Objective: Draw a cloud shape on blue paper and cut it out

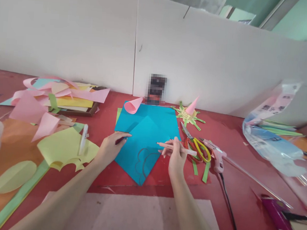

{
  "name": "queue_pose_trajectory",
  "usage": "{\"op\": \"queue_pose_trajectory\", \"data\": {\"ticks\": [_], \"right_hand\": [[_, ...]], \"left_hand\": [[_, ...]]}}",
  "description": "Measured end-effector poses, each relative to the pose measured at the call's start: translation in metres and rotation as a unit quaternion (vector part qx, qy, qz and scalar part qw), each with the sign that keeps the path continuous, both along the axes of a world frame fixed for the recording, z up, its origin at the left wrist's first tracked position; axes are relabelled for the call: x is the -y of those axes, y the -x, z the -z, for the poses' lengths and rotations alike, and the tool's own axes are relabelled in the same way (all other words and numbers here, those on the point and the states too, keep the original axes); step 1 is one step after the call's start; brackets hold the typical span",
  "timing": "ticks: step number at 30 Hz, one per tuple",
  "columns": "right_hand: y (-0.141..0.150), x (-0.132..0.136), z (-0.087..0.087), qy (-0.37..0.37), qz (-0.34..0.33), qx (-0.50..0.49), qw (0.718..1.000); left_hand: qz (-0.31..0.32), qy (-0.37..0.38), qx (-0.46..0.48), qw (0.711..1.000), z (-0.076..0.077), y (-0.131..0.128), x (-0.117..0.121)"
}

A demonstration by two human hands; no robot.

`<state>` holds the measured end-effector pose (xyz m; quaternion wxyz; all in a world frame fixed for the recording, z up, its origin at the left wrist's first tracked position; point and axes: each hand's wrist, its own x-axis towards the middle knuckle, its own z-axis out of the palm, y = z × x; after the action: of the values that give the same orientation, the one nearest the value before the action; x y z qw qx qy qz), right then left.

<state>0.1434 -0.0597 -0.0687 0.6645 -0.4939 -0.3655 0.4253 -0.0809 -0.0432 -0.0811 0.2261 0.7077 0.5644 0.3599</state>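
A red desk (pixel 231 135) extends across the work area, with a white panel (pixel 213 63) standing along its far side. At the center of the desk, a blue sheet (pixel 146 135) lies with one corner toward the person, overlapping a second blue piece (pixel 159 112) behind it. Curved dark outlines run over the sheet near its lower corner. The right hand (pixel 176 154) grips a pale pink pen (pixel 190 151), tip directed left over the sheet; contact between tip and paper cannot be confirmed. The left hand (pixel 114 145) is bent at the left side of the sheet, fingertips over its edge; a dark shape shows between the fingers, and whether they grip anything cannot be determined. A pink paper cone (pixel 133 105) lies on the far left part of the second blue piece. Right of the blue paper stands a flower-shaped piece (pixel 191 112) with a pink cone at its middle. Yellow-handled scissors (pixel 202 149) and a pink glue gun (pixel 218 161) lie to the right of the right hand. On the left, a white marker (pixel 83 139) rests on yellow-green paper (pixel 63 145), near a dark tray (pixel 93 110) heaped with colored paper. A pale mat (pixel 135 216) occupies the near side.
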Motion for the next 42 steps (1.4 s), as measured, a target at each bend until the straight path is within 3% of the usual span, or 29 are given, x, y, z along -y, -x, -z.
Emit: {"op": "queue_pose_trajectory", "data": {"ticks": [3,6,13,19,26,42], "right_hand": [[-0.004,-0.003,0.002,-0.020,0.067,-0.042,0.997],[-0.010,-0.005,0.005,-0.025,0.087,-0.063,0.994],[-0.012,0.002,0.002,-0.001,-0.055,0.046,0.997],[-0.002,0.002,-0.002,0.002,-0.122,0.155,0.980],[-0.005,-0.001,0.001,0.012,-0.120,0.203,0.972],[-0.004,-0.002,0.004,0.020,-0.146,0.179,0.973]], "left_hand": [[0.008,-0.004,-0.002,1.000,0.003,0.002,-0.001],[0.011,-0.005,-0.015,1.000,0.005,0.003,-0.002],[0.025,-0.011,-0.033,0.999,0.008,0.003,-0.003],[0.011,-0.004,-0.037,0.999,0.007,0.001,-0.001],[-0.001,-0.005,-0.040,0.999,0.009,0.001,-0.002],[0.001,0.006,-0.042,0.999,0.007,0.001,0.000]]}}
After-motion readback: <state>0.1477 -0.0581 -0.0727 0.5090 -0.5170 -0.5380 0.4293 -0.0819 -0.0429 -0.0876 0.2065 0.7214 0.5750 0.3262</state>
